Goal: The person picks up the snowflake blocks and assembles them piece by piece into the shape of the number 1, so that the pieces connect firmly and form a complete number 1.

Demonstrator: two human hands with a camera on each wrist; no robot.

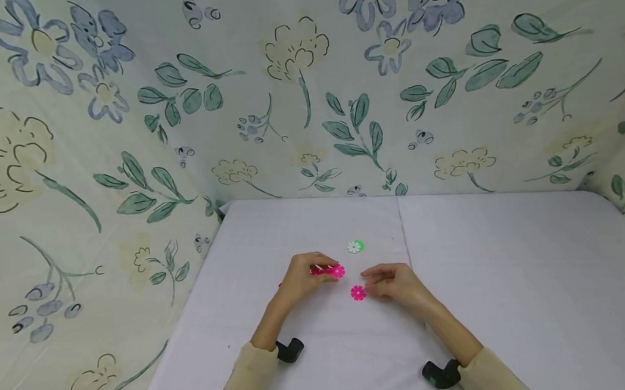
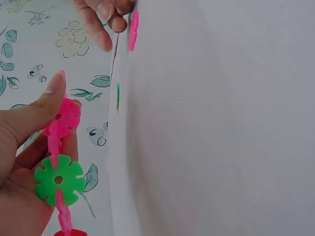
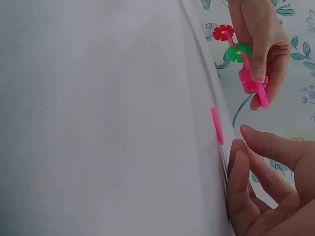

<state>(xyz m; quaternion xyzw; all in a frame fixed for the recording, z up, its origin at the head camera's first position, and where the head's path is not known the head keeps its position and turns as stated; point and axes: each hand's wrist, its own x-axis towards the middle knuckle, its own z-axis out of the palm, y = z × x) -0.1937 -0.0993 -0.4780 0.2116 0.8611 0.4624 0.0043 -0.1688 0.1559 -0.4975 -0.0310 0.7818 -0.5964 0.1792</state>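
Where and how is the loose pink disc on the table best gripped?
Likely best: pinch the loose pink disc by its notched rim, coming from the right, where the right hand is close by. It lies flat and thin on the white cloth, leaving mainly its edge to catch.

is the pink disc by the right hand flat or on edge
Lying flat: the pink disc looks round in the head view, edge-on in both wrist views.
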